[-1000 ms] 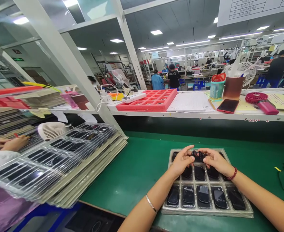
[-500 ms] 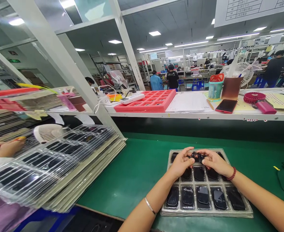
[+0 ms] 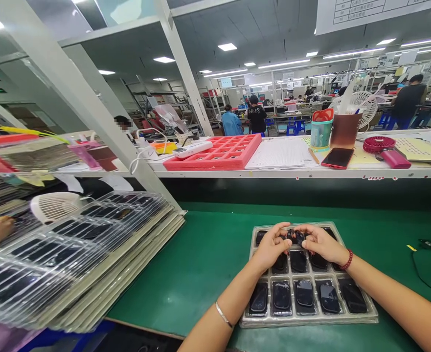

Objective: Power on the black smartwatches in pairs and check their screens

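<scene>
You have both hands at the twelve o'clock side of the clear tray (image 3: 308, 320), which sits between four and five o'clock from the centre of your view, on the green table (image 3: 208, 274). Your left hand (image 3: 271, 252) pinches a small dark piece (image 3: 299, 237) between thumb and fingers, and your right hand (image 3: 324, 244) pinches it from the three o'clock side. Whether this is one piece or two held together, you cannot tell at this size; your fingers cover much of it.

The step in hand looks like close two-handed fingertip work on that piece, held just above the far row of compartments. At your six o'clock, the tray's near row carries five flat dark units (image 3: 304, 293), one per compartment; your hands partly hide the rows beyond.

The next move seems to call for a light, even pinch from both sides, wrists steady, and fingertips clear of the units underneath. The stacked trays (image 3: 90, 254) at eight o'clock and the cable (image 3: 415, 269) towards four o'clock lie well apart from your hands.
</scene>
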{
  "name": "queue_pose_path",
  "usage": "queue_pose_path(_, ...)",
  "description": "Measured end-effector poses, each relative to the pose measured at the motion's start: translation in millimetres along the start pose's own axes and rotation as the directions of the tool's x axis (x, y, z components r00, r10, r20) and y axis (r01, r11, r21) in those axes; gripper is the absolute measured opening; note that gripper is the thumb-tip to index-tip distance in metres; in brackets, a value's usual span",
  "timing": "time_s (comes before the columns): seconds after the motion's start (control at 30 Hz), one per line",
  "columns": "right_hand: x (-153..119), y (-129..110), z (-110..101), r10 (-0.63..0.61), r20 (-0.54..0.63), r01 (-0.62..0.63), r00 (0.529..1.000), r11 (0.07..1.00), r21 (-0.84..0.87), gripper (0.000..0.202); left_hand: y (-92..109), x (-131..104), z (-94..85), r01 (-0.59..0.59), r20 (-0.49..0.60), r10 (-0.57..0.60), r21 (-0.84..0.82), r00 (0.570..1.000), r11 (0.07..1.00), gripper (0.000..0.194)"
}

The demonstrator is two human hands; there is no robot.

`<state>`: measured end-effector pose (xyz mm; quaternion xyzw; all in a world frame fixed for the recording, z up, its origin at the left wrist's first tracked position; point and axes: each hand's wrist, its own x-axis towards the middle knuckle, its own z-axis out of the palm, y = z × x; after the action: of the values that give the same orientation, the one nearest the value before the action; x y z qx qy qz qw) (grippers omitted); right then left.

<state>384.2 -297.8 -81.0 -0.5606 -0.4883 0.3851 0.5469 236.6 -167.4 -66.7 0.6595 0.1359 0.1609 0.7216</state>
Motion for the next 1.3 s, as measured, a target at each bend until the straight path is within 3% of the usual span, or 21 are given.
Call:
queue_pose_path(0.2, -1, 0, 1, 0.004, -0.010, -0.004, 1.000, 1.000, -0.007, 0.039, -4, 1, -0.7, -0.002, -0.008, 0.002, 0.029, 1.000, 1.000, 0.054)
queue_pose_path(0.43, 1, -4, 0, 0.063, -0.077, -0.051, 0.995, 0.988, 0.148, 0.044, -4, 2, -2.0, 0.000, -0.041, 0.001, 0.025, 0.999, 1.000, 0.042)
queue_pose_path(0.73, 1, -3, 4, 0.029, -0.012, -0.028, 0.999, 0.996, 0.084, 0.035, -4, 2, 0.1, -0.044, -0.048, 0.045, 0.028, 0.998, 0.999, 0.035)
queue_pose_path(0.83, 2, -5, -3, 0.025, -0.085, -0.022, 0.996, 0.999, 0.038, 0.026, -1, 3, -0.5, -0.006, -0.073, 0.011, 0.059, 0.997, 0.998, 0.027)
queue_pose_path(0.9, 4, -4, -11, -0.044, -0.220, 0.009, 0.974, 0.988, -0.156, 0.019, -1, 9, 0.1, -0.009, -0.089, 0.024, 0.170, 0.996, 0.985, 0.016)
queue_pose_path(0.97, 6, 1, -20, -0.168, -0.330, 0.007, 0.929, 0.899, -0.437, 0.015, -2, 19, 3.2, -0.074, -0.087, 0.113, 0.365, 0.990, 0.928, 0.011)
queue_pose_path(1.03, 7, 7, -27, -0.241, -0.354, -0.044, 0.904, 0.771, -0.636, 0.014, -4, 31, 8.4, -0.136, -0.072, 0.212, 0.562, 0.975, 0.816, 0.009)
queue_pose_path(1.17, 5, 10, -44, -0.207, -0.310, -0.123, 0.928, 0.614, -0.780, 0.023, -6, 44, 14.0, -0.104, -0.096, 0.284, 0.784, 0.954, 0.612, 0.006)
queue_pose_path(1.3, -5, -8, -72, -0.088, -0.185, -0.132, 0.979, 0.420, -0.898, 0.017, 11, 25, -6.3, -0.098, -0.013, 0.254, 0.902, 0.967, 0.420, 0.020)
